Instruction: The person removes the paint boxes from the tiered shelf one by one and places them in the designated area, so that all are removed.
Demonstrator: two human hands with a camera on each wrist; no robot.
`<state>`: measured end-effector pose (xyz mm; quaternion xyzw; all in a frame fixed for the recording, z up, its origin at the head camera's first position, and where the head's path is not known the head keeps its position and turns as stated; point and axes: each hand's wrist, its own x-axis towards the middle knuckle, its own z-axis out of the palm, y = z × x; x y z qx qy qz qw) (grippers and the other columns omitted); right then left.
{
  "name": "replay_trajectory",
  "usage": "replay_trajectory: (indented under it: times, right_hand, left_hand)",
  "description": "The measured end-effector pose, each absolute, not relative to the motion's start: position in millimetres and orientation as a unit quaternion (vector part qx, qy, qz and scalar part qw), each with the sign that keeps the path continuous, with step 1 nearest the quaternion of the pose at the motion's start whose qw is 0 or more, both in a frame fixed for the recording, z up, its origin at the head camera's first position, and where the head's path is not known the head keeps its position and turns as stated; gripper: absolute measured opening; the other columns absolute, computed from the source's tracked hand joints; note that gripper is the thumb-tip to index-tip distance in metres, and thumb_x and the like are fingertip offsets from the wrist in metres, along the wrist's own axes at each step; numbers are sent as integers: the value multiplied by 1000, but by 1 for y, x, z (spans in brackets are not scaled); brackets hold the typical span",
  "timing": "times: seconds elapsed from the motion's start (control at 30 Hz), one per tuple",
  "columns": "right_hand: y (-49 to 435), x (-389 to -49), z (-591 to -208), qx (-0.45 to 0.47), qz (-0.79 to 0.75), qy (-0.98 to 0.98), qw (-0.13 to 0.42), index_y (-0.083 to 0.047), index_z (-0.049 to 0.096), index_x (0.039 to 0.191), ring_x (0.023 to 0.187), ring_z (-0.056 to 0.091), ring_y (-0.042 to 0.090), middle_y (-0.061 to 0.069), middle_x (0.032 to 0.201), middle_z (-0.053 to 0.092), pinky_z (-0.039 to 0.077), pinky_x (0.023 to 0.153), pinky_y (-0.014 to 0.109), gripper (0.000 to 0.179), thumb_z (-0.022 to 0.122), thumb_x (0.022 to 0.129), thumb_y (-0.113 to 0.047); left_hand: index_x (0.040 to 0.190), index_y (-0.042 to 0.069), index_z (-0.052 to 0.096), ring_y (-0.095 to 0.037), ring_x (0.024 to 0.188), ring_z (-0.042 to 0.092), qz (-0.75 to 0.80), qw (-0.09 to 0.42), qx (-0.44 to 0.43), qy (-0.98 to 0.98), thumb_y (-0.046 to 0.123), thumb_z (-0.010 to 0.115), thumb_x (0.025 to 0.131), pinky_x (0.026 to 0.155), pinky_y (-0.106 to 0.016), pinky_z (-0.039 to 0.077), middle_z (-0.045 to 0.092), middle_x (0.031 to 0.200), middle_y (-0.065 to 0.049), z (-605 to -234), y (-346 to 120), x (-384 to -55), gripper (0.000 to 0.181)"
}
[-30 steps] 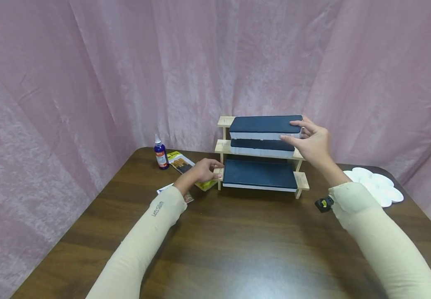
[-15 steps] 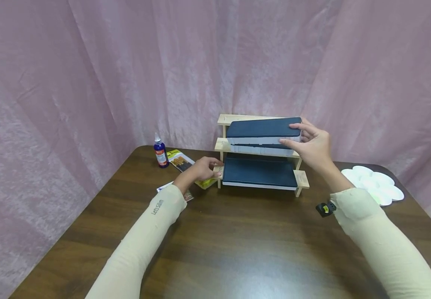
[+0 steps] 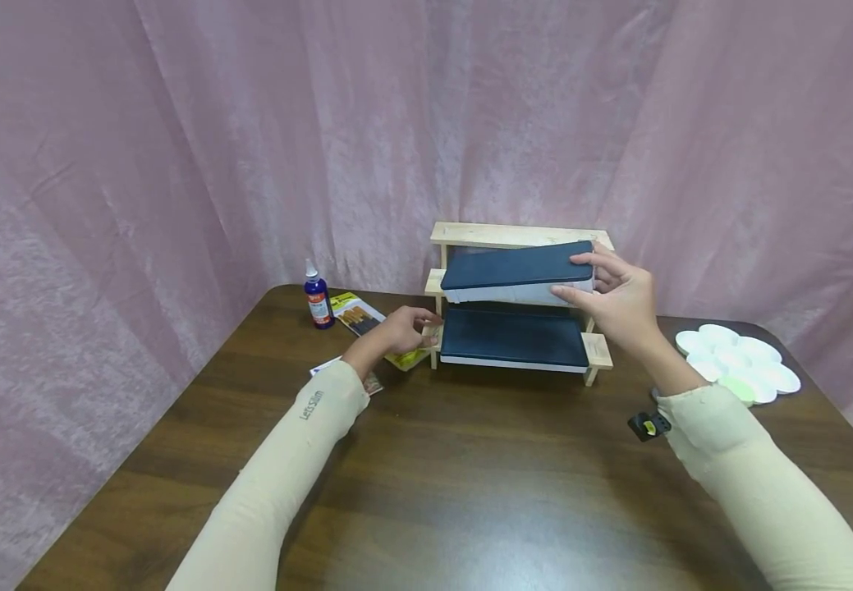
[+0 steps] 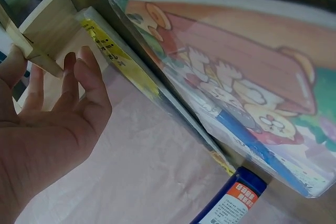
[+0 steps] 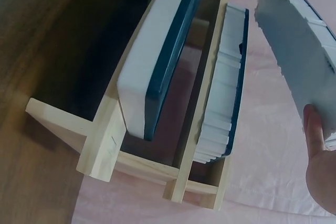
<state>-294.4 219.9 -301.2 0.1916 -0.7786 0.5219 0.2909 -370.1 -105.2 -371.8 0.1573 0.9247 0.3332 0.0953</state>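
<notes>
1. Head view: three boxes with dark blue lids and white bodies, one wooden rack (image 3: 522, 235) with three shelves, and two hands in pale sleeves.
2. The first, the held box (image 3: 518, 272), is up in front of the middle shelf, tilted, its left end lower than its right.
3. The right hand (image 3: 621, 300) grips that box by its right end: fingers on the lid, thumb (image 5: 314, 132) below, pressed flat to the white body in the right wrist view. The rest of the box extends leftward, beyond the fingertips.
4. The second, the middle box (image 5: 223, 82), sits on the middle shelf, mostly hidden in the head view; the right wrist view shows it well apart from the thumb.
5. The third, the lower box (image 3: 515, 338), lies on the lowest shelf, just beside the left fingertips.
6. The left hand (image 3: 399, 332) pinches the left end of that shelf, fingers bent round the wood.
7. Left of the rack: one blue bottle (image 3: 318, 304), one brush packet (image 3: 355, 318) and one picture packet (image 4: 236, 72).
8. Right of it: one white palette (image 3: 732, 357).
9. One table (image 3: 433, 492) bears everything, before a pink curtain (image 3: 249, 148).
</notes>
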Motion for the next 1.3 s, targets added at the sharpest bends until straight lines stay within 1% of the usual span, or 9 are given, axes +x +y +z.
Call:
replay_trajectory:
  times: [0.1,0.23,0.43,0.67,0.73,0.83,0.97,1.1,1.3]
  right_hand:
    - [219,-291,-303,189,519,-782,289,1,71,115,79,66,5,17,148,47,47,62,11,45,87,74,-4]
    - [218,-286,-303,191,517,-784,285,1,71,115,118,60,21,15,148,47,50,79,12,44,87,74,-5]
    - [217,-281,-303,193,516,-786,280,1,71,114,120,58,30,15,148,47,50,79,14,43,86,74,-4]
    - [209,-267,-297,191,515,-790,271,4,70,115,128,51,37,19,146,48,46,98,43,43,85,74,0]
    - [205,-261,-293,192,513,-791,273,6,69,114,128,51,39,22,145,49,46,98,45,42,84,75,1]
    - [202,-255,-290,197,516,-789,270,8,68,113,129,49,41,23,145,48,47,97,32,41,84,75,3]
    - [206,-260,-300,205,532,-779,262,6,69,114,130,49,38,19,147,47,47,77,14,44,85,73,4]
    - [210,-263,-309,215,541,-769,263,3,70,114,131,50,34,16,146,50,44,67,15,46,86,71,4]
    - [212,-257,-313,218,528,-776,267,2,71,113,130,50,36,14,144,52,43,68,17,47,87,69,4]
  left_hand:
    - [130,14,66,-30,128,53,328,96,156,927,18,73,92,105,-42,42,59,135,-17,-373,-106,-370,39]
    - [130,15,65,-30,129,52,331,96,153,926,18,73,92,105,-42,42,58,137,-16,-373,-106,-370,39]
    - [129,14,66,-31,129,51,339,101,146,924,17,73,92,106,-44,41,57,138,-17,-372,-107,-369,39]
    - [129,15,65,-32,128,51,345,108,132,923,19,73,92,103,-42,44,57,136,-17,-372,-109,-369,37]
    - [128,14,66,-32,128,51,349,108,131,922,18,73,92,103,-43,44,57,136,-18,-372,-110,-370,37]
    - [129,12,64,-33,127,52,336,105,134,927,20,72,92,104,-43,43,58,135,-19,-373,-110,-370,38]
    - [133,8,60,-33,126,53,316,98,140,933,23,71,93,106,-43,41,60,134,-19,-373,-111,-371,44]
    - [136,7,58,-33,127,52,324,102,142,930,22,71,93,107,-43,41,58,136,-20,-373,-111,-372,47]
    - [134,9,60,-33,128,51,330,105,140,928,17,71,93,107,-44,41,57,136,-19,-373,-110,-372,44]
